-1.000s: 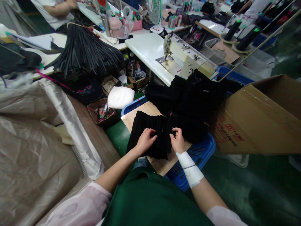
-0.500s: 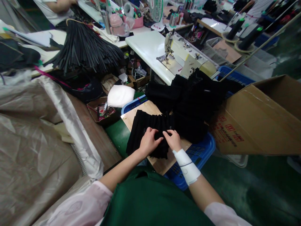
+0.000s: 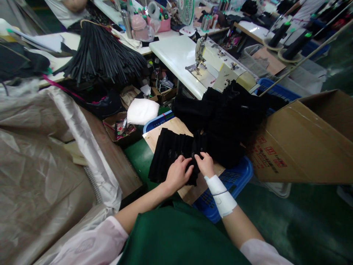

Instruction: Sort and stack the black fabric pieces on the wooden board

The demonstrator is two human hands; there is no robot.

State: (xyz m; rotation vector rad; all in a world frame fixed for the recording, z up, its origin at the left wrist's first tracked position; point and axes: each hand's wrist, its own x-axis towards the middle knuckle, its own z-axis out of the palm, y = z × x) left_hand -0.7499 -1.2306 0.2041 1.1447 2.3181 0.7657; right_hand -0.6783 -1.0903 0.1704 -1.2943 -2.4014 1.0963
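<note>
A row of folded black fabric pieces (image 3: pixel 165 154), packed edge to edge, rests on a wooden board (image 3: pixel 153 138) laid over a blue basket (image 3: pixel 239 176). My left hand (image 3: pixel 178 173) bends over the front of the row, fingers and thumb gripping cloth. Close beside it, my right hand (image 3: pixel 204 164) pinches the pieces at the row's right end; a white wrap covers that forearm. Small pale marks show along the folds. Fingertips of both hands are partly lost against the dark cloth. Behind lies a larger black fabric pile (image 3: pixel 228 117).
A cardboard box (image 3: pixel 298 143) stands open at the right. Beyond the pile is a sewing machine (image 3: pixel 217 62) on a white table (image 3: pixel 173 51). Black strips (image 3: pixel 102 55) hang at upper left. A plastic-covered bulk (image 3: pixel 41 176) fills the left side. Another person's arm (image 3: pixel 74 4) shows at the top.
My left hand has shifted slightly down and right along the row, uncovering more of the folds' pale marks. My right hand has moved slightly right, staying at the row's right end.
</note>
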